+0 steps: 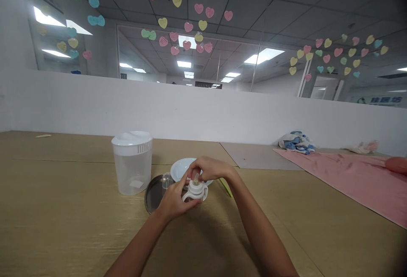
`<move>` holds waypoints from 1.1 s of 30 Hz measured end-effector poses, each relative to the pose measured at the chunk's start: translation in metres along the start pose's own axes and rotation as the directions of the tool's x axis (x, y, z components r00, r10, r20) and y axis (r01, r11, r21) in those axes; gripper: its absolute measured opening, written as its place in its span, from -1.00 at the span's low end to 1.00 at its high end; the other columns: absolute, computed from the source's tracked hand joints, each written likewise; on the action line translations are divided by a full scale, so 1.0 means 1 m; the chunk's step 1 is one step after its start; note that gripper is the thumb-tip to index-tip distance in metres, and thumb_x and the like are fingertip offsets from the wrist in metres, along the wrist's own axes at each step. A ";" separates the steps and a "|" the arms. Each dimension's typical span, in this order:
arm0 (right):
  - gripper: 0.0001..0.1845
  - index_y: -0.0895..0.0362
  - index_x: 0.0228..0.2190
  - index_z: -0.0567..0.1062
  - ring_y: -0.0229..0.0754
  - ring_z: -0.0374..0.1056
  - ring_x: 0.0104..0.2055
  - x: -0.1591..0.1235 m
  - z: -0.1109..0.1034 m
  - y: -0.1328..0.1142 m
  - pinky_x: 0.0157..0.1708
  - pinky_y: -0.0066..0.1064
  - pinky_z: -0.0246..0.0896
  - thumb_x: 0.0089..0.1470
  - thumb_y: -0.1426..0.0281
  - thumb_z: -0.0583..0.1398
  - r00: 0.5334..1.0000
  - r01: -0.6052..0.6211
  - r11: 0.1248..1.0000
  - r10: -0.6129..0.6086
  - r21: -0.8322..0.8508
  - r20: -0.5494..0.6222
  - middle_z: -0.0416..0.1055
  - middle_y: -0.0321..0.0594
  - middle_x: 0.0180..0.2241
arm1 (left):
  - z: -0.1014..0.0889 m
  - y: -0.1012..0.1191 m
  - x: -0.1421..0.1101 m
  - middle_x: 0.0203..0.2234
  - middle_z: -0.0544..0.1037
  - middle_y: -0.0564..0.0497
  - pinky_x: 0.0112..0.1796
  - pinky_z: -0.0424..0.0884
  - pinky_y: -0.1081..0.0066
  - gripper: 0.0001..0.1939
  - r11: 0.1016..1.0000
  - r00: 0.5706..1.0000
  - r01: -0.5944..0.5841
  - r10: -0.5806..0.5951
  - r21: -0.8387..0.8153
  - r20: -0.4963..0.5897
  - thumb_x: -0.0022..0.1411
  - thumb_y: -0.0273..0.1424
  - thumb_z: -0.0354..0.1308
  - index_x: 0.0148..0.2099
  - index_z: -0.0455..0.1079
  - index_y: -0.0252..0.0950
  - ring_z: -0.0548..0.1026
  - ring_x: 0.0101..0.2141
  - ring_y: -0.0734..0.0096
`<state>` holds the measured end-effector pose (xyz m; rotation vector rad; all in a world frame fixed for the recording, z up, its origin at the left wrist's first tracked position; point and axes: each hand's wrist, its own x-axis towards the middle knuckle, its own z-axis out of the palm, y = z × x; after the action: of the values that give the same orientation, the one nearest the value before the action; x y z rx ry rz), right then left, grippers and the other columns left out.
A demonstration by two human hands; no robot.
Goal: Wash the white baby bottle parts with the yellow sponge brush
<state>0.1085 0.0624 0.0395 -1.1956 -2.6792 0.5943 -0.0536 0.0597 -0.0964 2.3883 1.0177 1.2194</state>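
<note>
A white two-handled baby bottle [196, 190] stands upright between my hands, its clear nipple pointing up. Wrapped round its left side and handle is my left hand [176, 197], closed on it. From above, my right hand [206, 169] pinches at the nipple, fingers closed on it. Behind the bottle lies a white bowl [180, 167], partly covered by my right hand. To the left is a dark round metal tray [153, 196] with a small clear cup [166, 180] at its edge. The bottle's lower part is mostly hidden.
A tall translucent bucket with a white lid [132, 162] stands left of the tray. A yellow-green stick [225, 187] lies by my right forearm. Farther right are a pink cloth [356, 179] and a crumpled blue-and-white cloth [296, 142]. A white wall [197, 116] bounds the tabletop's back.
</note>
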 end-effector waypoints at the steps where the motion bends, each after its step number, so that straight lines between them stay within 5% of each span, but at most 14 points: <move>1: -0.64 0.15 -0.35 0.50 -0.33 0.30 -0.53 -0.001 0.000 0.000 -0.59 -0.58 0.13 -0.29 0.60 0.13 0.999 -0.046 0.999 0.046 0.024 -0.006 0.44 -0.30 -0.47 | 0.000 0.000 0.000 -0.10 0.47 -0.11 -0.10 0.34 0.24 -0.13 1.000 1.000 -0.009 0.010 0.026 -0.020 -0.04 -0.18 0.22 0.26 -0.08 -0.25 0.43 -0.10 0.14; 6: -0.87 0.17 -0.56 0.41 -0.32 0.24 -0.69 -0.001 0.003 -0.003 -0.67 -0.52 0.13 -0.21 0.36 0.21 0.973 -0.231 0.969 0.233 0.082 -0.008 0.32 -0.34 -0.72 | 0.001 0.004 0.002 -0.15 0.48 -0.12 0.00 0.20 0.12 -0.22 0.975 0.984 -0.131 0.149 0.177 -0.094 0.01 -0.18 0.16 0.23 -0.02 -0.28 0.42 -0.12 0.14; 12: -0.64 0.16 -0.79 0.30 -0.35 0.12 -0.77 0.005 0.008 -0.008 -0.70 -0.49 0.02 -0.19 0.23 0.22 0.960 -0.270 0.962 0.265 -0.046 -0.094 0.26 -0.29 -0.81 | 0.001 0.005 0.002 -0.21 0.49 -0.10 -0.01 0.11 0.06 -0.26 0.969 0.980 -0.138 0.163 0.205 -0.111 0.01 -0.18 0.14 0.20 0.03 -0.29 0.45 -0.28 0.21; 18: -0.64 0.20 -0.63 0.47 -0.31 0.22 -0.63 0.004 0.005 -0.012 -0.63 -0.51 -0.01 -0.17 0.13 0.21 0.956 -0.289 0.922 0.261 -0.258 -0.136 0.36 -0.25 -0.68 | 0.000 0.009 0.003 -0.17 0.48 -0.10 -0.08 0.13 0.12 -0.27 0.980 0.990 -0.095 0.111 0.176 -0.081 0.00 -0.19 0.13 0.20 0.02 -0.29 0.43 -0.23 0.18; 24: -0.65 0.11 -0.28 0.45 -0.31 0.28 -0.44 0.000 0.002 -0.008 -0.55 -0.56 0.01 -0.18 0.25 0.23 0.993 -0.118 0.959 0.111 -0.260 -0.039 0.42 -0.29 -0.40 | 0.000 0.007 0.003 -0.34 0.49 -0.03 -0.10 0.14 0.13 -0.28 0.982 0.994 -0.052 0.069 0.183 -0.088 0.00 -0.18 0.13 0.18 0.04 -0.34 0.41 -0.31 0.23; 29: -0.81 0.16 -0.42 0.46 -0.29 0.26 -0.42 0.006 0.007 -0.013 -0.56 -0.52 -0.06 -0.10 0.47 0.07 0.997 -0.060 0.935 0.070 -0.348 0.017 0.42 -0.24 -0.42 | 0.001 0.008 0.004 -0.36 0.45 -0.02 -0.15 0.21 0.16 -0.34 0.978 0.991 -0.056 0.079 0.203 -0.109 -0.06 -0.17 0.17 0.08 0.17 -0.34 0.39 -0.30 0.21; 33: -0.82 0.17 -0.45 0.47 -0.28 0.26 -0.44 0.008 0.009 -0.014 -0.56 -0.50 -0.07 -0.09 0.41 0.08 0.994 -0.103 0.927 0.111 -0.360 0.001 0.43 -0.22 -0.44 | 0.000 0.010 0.004 -0.35 0.45 -0.02 -0.16 0.23 0.19 -0.29 0.980 0.991 -0.046 0.069 0.196 -0.116 -0.07 -0.18 0.18 0.12 0.12 -0.32 0.39 -0.31 0.23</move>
<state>0.0913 0.0571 0.0372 -1.4360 -2.8370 0.1262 -0.0472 0.0551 -0.0885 2.5311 1.1601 1.3592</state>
